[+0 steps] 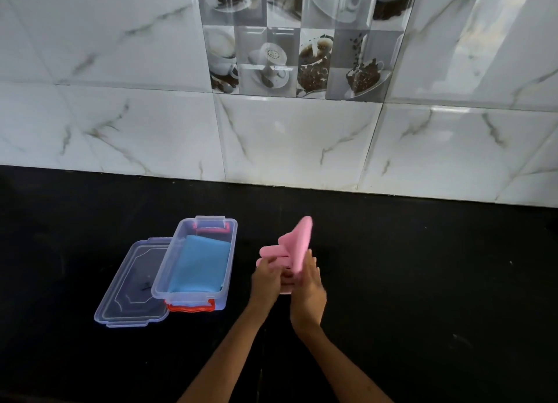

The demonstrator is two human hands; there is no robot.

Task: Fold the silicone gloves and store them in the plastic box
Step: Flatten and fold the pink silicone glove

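Observation:
A pink silicone glove (297, 242) is held up over the black counter, partly folded, its far end sticking upward. My left hand (265, 277) grips its lower left part and my right hand (308, 294) presses against its right side. To the left stands the clear plastic box (163, 269) with red latches, open, with a folded blue glove (200, 265) lying inside. The box's clear lid (129, 294) lies flat, partly under the box's left side.
The black counter (422, 281) stretches left and right of my hands. A white marble-tiled wall (287, 136) with coffee-picture tiles rises right behind it.

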